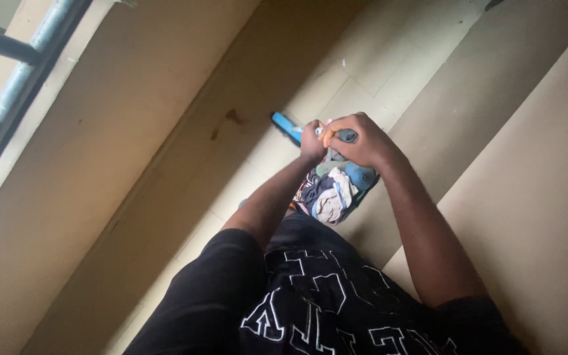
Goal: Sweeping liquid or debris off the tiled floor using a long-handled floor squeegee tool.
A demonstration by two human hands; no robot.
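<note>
Head view: at centre frame both hands meet above a bundle of clothes (333, 190) that hangs just below them. The left hand (311, 140) is curled into a fist, fingers pressed together around the bundle's gathered top. The right hand (361, 141) has its fingers curled over a small grey piece of cloth (347, 135) at that same spot. A blue object (286, 126) lies on the tiled floor (376, 66) just left of the hands. A barred window (8, 79) fills the upper left.
</note>
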